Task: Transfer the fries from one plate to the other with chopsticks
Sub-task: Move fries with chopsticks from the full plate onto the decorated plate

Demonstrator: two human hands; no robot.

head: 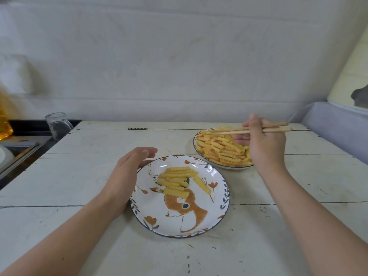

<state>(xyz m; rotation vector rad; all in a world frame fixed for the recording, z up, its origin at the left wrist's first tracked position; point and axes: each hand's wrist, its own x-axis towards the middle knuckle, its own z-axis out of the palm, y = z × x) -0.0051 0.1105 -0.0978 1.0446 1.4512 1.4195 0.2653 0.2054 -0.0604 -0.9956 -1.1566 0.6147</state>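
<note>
A single head-worn view looks forward and steeply down, close over the scuffed white wooden table.

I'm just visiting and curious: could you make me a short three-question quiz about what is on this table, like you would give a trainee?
1. True or false: the chopsticks carry a fry between their tips.
2. Which plate holds more crinkle-cut fries: A, the deer-patterned plate; B, the far plate?
3. What does the left hand do?

Key
1. False: the tips hover bare over the far plate's fries, held by the right hand.
2. B; the near plate has only a small pile of fries.
3. It rests against the left rim of the deer-patterned plate, fingers straight.
</note>
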